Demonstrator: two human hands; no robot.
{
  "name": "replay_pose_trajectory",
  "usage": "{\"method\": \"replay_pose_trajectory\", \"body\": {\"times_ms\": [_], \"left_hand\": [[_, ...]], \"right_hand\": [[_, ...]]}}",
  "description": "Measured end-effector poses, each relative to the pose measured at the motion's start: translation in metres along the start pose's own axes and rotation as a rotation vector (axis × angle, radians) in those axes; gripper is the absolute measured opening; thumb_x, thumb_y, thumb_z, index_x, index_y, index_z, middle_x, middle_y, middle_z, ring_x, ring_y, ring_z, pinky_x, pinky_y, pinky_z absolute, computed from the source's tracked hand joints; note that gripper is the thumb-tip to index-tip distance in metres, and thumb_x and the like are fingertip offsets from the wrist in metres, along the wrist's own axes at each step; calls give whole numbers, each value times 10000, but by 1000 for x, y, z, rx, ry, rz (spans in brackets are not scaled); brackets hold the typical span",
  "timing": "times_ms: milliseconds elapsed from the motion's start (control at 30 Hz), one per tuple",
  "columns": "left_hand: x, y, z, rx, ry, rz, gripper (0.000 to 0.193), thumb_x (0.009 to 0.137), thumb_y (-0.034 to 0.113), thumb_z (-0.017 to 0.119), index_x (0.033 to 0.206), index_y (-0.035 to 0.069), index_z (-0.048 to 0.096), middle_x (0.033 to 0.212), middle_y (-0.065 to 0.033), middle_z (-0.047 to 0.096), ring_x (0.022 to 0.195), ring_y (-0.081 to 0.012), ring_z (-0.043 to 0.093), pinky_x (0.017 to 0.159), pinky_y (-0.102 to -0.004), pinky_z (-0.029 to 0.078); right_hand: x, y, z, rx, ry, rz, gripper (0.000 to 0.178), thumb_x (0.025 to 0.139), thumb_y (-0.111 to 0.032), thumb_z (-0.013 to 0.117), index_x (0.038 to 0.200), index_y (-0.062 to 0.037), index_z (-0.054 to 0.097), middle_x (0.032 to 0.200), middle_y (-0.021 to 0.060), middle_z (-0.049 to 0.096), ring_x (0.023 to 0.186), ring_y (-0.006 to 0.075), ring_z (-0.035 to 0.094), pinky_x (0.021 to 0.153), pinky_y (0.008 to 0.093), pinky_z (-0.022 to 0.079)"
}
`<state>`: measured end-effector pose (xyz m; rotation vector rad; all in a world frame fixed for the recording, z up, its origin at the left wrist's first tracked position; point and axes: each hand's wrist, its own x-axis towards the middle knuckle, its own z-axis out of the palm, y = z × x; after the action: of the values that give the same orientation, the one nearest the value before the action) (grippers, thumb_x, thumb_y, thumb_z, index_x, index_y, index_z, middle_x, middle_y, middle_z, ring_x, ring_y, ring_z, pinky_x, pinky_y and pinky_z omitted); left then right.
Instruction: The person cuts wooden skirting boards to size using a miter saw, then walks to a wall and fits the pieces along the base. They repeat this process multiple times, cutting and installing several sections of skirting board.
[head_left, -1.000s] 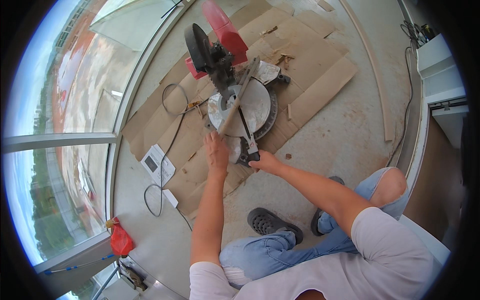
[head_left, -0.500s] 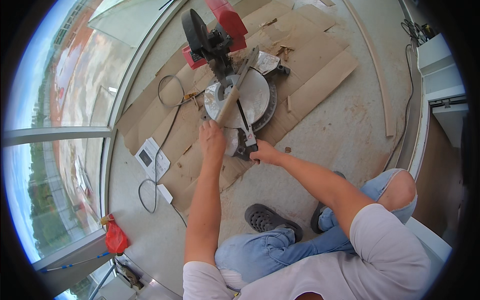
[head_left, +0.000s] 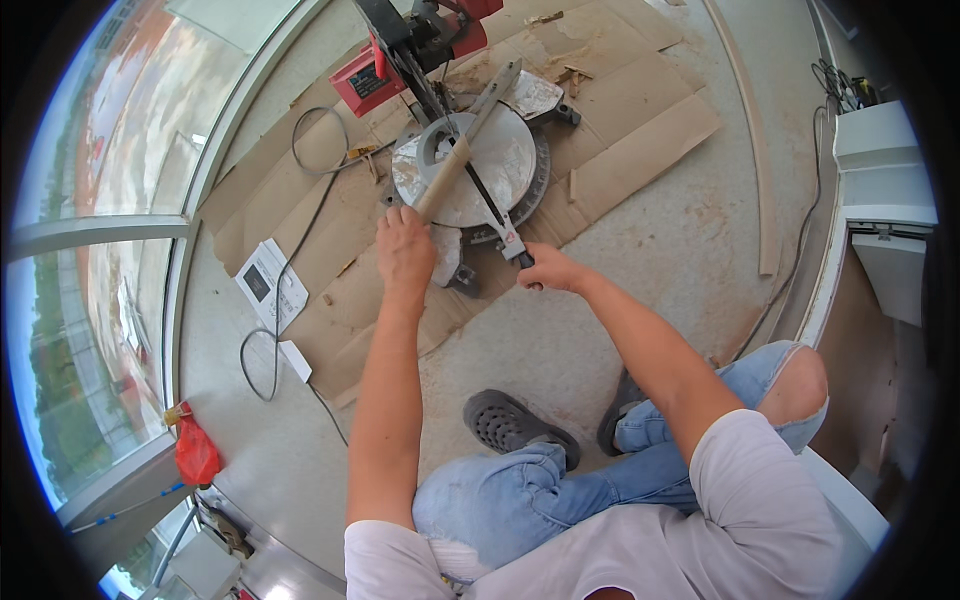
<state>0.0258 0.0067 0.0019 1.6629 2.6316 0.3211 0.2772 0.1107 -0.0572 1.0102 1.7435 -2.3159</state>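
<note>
A red and black mitre saw (head_left: 455, 120) stands on flattened cardboard (head_left: 640, 130) on the floor, its head raised at the top of the view. A narrow strip of light wood (head_left: 447, 175) lies across the round saw table. My left hand (head_left: 405, 248) grips the near end of this strip. My right hand (head_left: 548, 270) is closed on the black mitre handle (head_left: 512, 242) at the front of the saw base. I crouch in front of the saw, knees bent.
A black power cord (head_left: 300, 225) loops left over the cardboard to a white paper sheet (head_left: 268, 285). A long pale moulding strip (head_left: 755, 140) lies on the floor at the right. A white cabinet (head_left: 885, 190) stands far right. A red bag (head_left: 195, 452) sits by the window.
The view has shifted, so the saw sits higher in the picture. My right hand has slid slightly right along the saw's front handle. My left hand stays on the wood strip.
</note>
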Motion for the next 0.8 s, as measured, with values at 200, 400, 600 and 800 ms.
{"method": "replay_pose_trajectory", "body": {"times_ms": [200, 400, 600, 800], "left_hand": [[1, 6, -7, -26, 14, 3, 241, 844, 142, 724, 982, 26, 564, 1025, -155, 607, 986, -359, 583, 859, -445, 486], [0, 7, 3, -70, 38, -48, 228, 850, 137, 713, 979, 25, 561, 1014, -161, 611, 975, -366, 584, 853, -467, 478], [0, 6, 5, -79, 62, -24, 216, 851, 128, 704, 968, 24, 555, 1007, -169, 609, 964, -374, 582, 828, -475, 471], [2, 7, 2, -72, 47, -24, 233, 847, 139, 720, 968, 19, 562, 1006, -170, 621, 978, -369, 588, 840, -472, 477]], "right_hand": [[-6, -1, -46, -75, -13, 168, 233, 738, -93, 670, 938, -10, 585, 680, 48, 588, 541, 123, 539, 484, 299, 422], [-12, -7, -33, 50, 104, 196, 181, 744, -102, 655, 888, -41, 563, 677, 33, 576, 528, 105, 495, 428, 302, 347], [-18, -13, -13, 12, 156, 122, 176, 756, -132, 654, 879, -40, 569, 670, 30, 584, 527, 95, 489, 449, 292, 367], [-19, -14, -18, -106, 154, 96, 215, 785, -188, 693, 871, -27, 579, 689, 46, 621, 557, 119, 573, 479, 290, 432]]}}
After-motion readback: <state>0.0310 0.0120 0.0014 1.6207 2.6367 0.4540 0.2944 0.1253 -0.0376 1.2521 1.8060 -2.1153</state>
